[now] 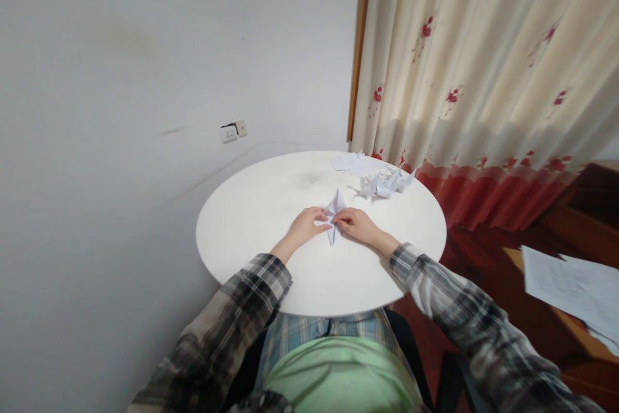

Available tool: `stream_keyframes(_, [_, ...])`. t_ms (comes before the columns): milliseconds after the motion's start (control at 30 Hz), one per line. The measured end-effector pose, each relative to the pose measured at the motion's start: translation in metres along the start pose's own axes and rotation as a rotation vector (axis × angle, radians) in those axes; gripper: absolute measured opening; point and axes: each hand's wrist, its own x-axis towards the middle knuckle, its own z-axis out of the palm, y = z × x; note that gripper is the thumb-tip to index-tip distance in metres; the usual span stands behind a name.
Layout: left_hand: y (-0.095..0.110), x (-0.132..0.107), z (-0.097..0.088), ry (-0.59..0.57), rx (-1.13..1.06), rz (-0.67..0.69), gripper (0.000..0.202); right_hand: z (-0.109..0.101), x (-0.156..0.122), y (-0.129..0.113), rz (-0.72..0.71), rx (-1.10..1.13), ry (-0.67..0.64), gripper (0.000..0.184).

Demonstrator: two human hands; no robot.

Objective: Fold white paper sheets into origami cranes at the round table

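Note:
A piece of folded white paper [336,200] lies on the round white table [251,239], its upper end pointed away from me and a narrow point toward me. From the left, my left hand [308,222] grips its edge between thumb and fingers. On the other side my right hand [355,222] is closed on the paper, fingertips pressed near its middle. Part of the paper is covered by the fingers, so the exact fold under them is hidden.
A cluster of folded paper figures [384,183] stands at the table's back right, with flat paper pieces [351,163] behind it. A patterned curtain [464,78] hangs beyond. Printed sheets [565,284] rest on wooden furniture to the right. A wall socket [229,134] is at the left.

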Motion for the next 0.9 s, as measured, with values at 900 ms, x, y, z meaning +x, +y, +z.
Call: stream_keyframes(900, [-0.0061,0.0014,0.0021,0.072,-0.004,-0.151,0.012,0.0012,0.0004,0.0023,0.049,0.019,-0.012,0.018])
